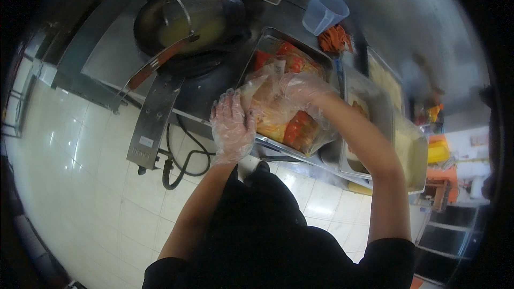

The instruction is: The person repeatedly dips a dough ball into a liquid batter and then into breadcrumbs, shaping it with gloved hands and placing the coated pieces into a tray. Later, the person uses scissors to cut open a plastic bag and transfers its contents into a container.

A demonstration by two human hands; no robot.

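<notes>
A shallow metal tray (270, 36) holds clear plastic bags (302, 132) of orange, red and yellow food. My left hand (234, 128), in a clear disposable glove, is at the tray's near left edge. Its fingers are stretched out and its thumb lies close beside a bag. Over the middle of the tray, my right hand (305, 90), gloved the same way, has its fingers curled on a crumpled clear plastic bag (262, 93). That bag's upper part bunches up between my hands. The fingertips of my right hand are partly hidden by plastic.
A black wok (152, 21) with yellowish liquid and a wooden-handled utensil (158, 64) stands left of the tray. Beyond the tray are a clear measuring jug (325, 10) and a reddish-brown bundle (335, 39). Deep containers (367, 88) line the right; a black hose (187, 174) hangs below.
</notes>
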